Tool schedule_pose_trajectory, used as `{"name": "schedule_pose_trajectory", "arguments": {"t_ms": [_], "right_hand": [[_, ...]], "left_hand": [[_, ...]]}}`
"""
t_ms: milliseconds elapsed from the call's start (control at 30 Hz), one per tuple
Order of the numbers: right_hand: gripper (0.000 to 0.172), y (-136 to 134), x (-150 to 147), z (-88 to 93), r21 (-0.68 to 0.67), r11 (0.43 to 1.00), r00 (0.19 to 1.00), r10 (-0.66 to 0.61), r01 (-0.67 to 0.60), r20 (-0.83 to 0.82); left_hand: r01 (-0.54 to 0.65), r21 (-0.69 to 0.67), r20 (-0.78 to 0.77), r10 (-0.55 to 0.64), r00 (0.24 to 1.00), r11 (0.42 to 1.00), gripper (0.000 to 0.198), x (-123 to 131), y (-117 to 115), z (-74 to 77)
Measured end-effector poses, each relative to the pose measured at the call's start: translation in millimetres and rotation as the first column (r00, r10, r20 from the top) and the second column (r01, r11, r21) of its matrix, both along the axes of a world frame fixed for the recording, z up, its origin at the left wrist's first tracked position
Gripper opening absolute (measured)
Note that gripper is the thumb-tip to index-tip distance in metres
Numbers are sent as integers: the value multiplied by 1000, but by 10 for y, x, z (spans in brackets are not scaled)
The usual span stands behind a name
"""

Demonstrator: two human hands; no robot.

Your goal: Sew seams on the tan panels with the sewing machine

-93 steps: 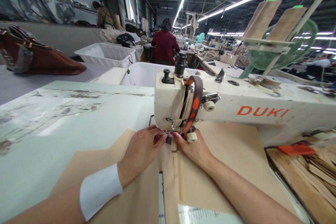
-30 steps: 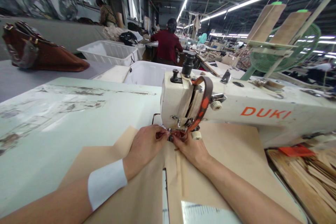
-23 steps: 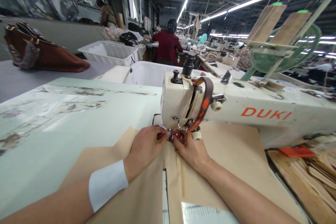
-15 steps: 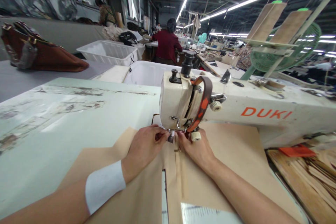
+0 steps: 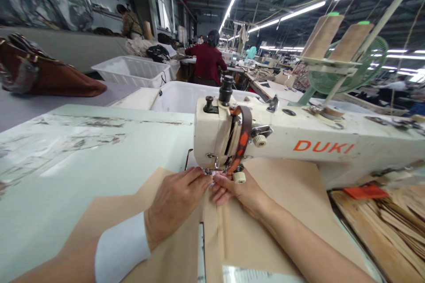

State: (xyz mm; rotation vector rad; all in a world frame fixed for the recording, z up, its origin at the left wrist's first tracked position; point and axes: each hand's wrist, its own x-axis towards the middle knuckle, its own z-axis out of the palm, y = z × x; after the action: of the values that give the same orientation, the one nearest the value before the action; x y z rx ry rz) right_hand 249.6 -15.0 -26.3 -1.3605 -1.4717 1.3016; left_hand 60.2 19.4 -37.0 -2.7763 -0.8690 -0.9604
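My left hand, with a white band round its wrist, is closed in a pinch just left of the needle area. My right hand meets it from the right, thumb and forefinger pinched together and the other fingers curled below. What the fingertips hold is too small to make out. Both hands are under the head of a white sewing machine. Beneath them lies tan fabric with a narrow strip running down its middle toward me.
A pale green worn tabletop spreads left. A brown handbag and white plastic bins stand beyond. Thread cones and a green fan rise at right. Cut pieces lie on a board. A person in dark red sits ahead.
My right hand has shifted left and turned, so its curled fingers show and cover the small metal piece on the strip. My fingertips have come together. The view has swung slightly right.
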Motion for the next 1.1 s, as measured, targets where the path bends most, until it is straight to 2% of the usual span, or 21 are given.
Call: {"name": "schedule_pose_trajectory", "arguments": {"t_ms": [100, 167, 233, 300, 433, 567, 667, 767, 1100], "right_hand": [[61, 10, 17, -86, 19, 1000, 999, 8, -9, 34], [57, 1, 32, -116, 58, 998, 997, 3, -7, 79], [52, -16, 36, -115, 124, 992, 991, -28, 11, 134], [48, -31, 28, -96, 190, 981, 981, -63, 27, 184], [41, -29, 13, -62, 246, 969, 961, -94, 29, 259], [35, 12, 74, -21, 270, 960, 932, -163, 74, 324], [22, 34, 140, 37, 331, 933, 880, -274, 144, 388], [22, 38, 170, 78, 381, 905, 813, -364, 192, 455], [20, 69, 162, 43, 415, 893, 729, -402, 177, 554]], "left_hand": [[9, -216, 102, 13, 995, 976, 25, 30, -7, 19], [45, -423, 188, 40, 981, 905, 21, 49, -7, 51], [86, -575, 246, 72, 967, 814, 17, 62, -2, 86], [123, -653, 289, 96, 952, 748, 15, 68, 8, 112], [162, -706, 337, 126, 933, 690, 16, 65, 33, 133], [91, -724, 294, 186, 938, 684, 15, 61, 57, 141], [25, -708, 254, 222, 941, 706, 16, 66, 70, 150], [-29, -680, 218, 240, 946, 733, 18, 73, 81, 154], [-58, -605, 178, 206, 962, 794, 17, 80, 97, 104]]}}
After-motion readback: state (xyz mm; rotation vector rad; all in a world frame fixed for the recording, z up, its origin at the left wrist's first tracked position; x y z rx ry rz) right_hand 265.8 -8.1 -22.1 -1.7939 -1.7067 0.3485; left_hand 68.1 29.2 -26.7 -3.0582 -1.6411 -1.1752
